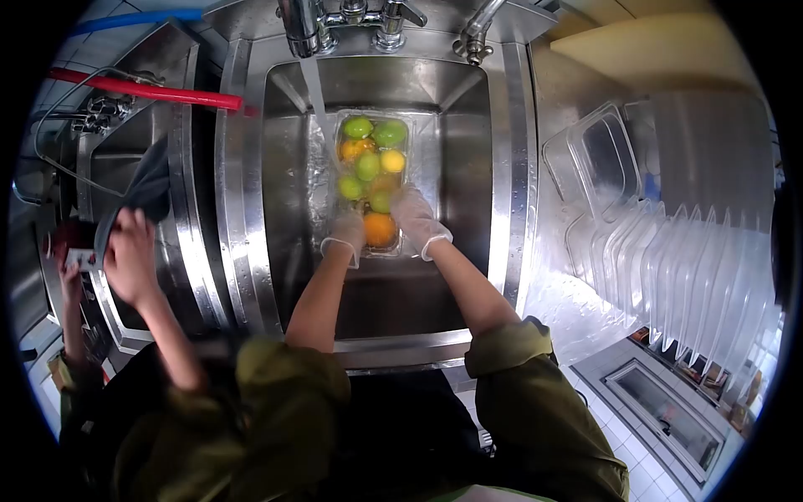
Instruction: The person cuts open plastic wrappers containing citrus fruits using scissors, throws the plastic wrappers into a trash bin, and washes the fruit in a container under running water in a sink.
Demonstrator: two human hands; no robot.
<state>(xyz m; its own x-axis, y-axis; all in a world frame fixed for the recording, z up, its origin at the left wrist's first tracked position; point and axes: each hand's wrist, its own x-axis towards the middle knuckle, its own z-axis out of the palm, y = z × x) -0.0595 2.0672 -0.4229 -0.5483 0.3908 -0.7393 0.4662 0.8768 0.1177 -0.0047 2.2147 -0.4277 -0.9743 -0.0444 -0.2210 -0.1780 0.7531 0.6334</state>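
Observation:
A clear plastic container (341, 125) stands in the metal sink (464, 167), filled with water and citrus fruit. Several green limes (389, 131), a yellow lemon (392, 161) and an orange (380, 229) show in it. Both my hands wear thin see-through gloves. My left hand (345, 231) is at the container's near left side, beside the orange, its fingers hidden in the water. Over the near right side lies my right hand (416, 219), its fingertips among the fruit and blurred by water. Whether either hand grips a fruit does not show.
Water runs from the faucet (301, 33) into the sink's left side. Many clear plastic lids or pans (669, 276) stand in a row on the right counter. At left, a co-worker's hand (132, 255) holds dark cloth near another sink. A red hose (159, 90) crosses there.

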